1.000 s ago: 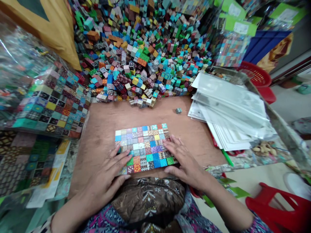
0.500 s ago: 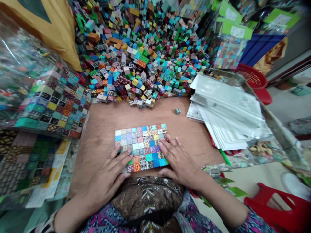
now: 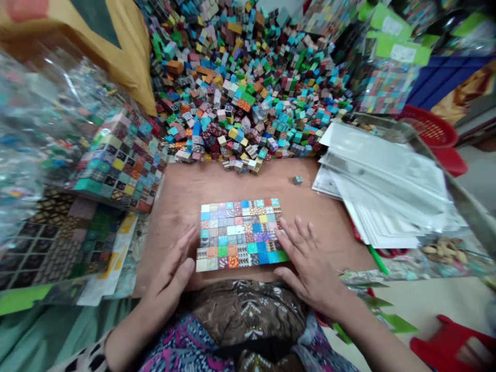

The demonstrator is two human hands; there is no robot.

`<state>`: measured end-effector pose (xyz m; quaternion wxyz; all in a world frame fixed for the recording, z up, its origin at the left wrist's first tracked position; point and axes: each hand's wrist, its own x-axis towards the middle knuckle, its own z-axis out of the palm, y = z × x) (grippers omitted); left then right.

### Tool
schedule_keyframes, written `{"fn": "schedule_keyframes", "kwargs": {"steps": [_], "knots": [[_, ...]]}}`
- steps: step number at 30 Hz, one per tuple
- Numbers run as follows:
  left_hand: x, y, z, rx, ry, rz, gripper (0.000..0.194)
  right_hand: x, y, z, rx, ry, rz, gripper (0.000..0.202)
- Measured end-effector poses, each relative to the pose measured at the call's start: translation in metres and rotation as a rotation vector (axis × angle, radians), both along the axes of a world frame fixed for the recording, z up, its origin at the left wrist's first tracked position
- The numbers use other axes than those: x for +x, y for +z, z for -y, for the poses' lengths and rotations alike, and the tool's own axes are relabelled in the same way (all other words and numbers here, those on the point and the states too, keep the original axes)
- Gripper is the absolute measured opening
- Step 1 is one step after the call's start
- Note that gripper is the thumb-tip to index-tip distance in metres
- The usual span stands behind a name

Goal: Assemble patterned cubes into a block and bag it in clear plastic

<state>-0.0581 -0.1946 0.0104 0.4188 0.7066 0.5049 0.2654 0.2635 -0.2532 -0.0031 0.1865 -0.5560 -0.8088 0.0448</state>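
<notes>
A flat rectangle of small patterned cubes [image 3: 238,235], set in tight rows, lies on the brown board [image 3: 329,222]. My left hand [image 3: 170,274] is held on edge just left of the rectangle, its thumb near the lower left corner, nothing in it. On the right side, my right hand [image 3: 306,263] rests with fingers spread, the fingertips at the rectangle's right edge and nothing held. A single small cube [image 3: 297,180] sits apart on the board, behind and to the right of the rectangle.
Behind the board rises a big heap of loose cubes [image 3: 248,93]. Bagged cubes [image 3: 120,160] stand at the left. Clear and white sheets [image 3: 383,175] are stacked at the right, near a green pen-like item [image 3: 377,259]. A red stool [image 3: 453,341] is at lower right.
My left hand has come off the top of the rectangle to its left side. My right hand has shifted slightly toward the right edge. The view has moved, so everything appears farther right.
</notes>
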Motion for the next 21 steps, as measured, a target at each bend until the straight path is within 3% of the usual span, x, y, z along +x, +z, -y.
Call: {"fn": "schedule_keyframes", "kwargs": {"steps": [2,5,13,21], "knots": [[0.002,0.002,0.004,-0.157,0.088,0.133,0.055,-0.009,-0.006,0.002,0.057,0.032,0.054,0.075],[0.007,0.0,0.01,-0.257,0.102,0.21,0.059,-0.018,-0.013,0.003,0.108,0.085,0.114,0.072],[0.01,-0.011,0.017,-0.211,0.092,0.083,0.059,-0.019,-0.026,-0.002,0.186,0.149,0.192,0.059],[0.008,-0.021,0.017,-0.113,0.107,0.019,0.054,-0.021,-0.028,-0.005,0.239,0.14,0.223,0.049]]}}
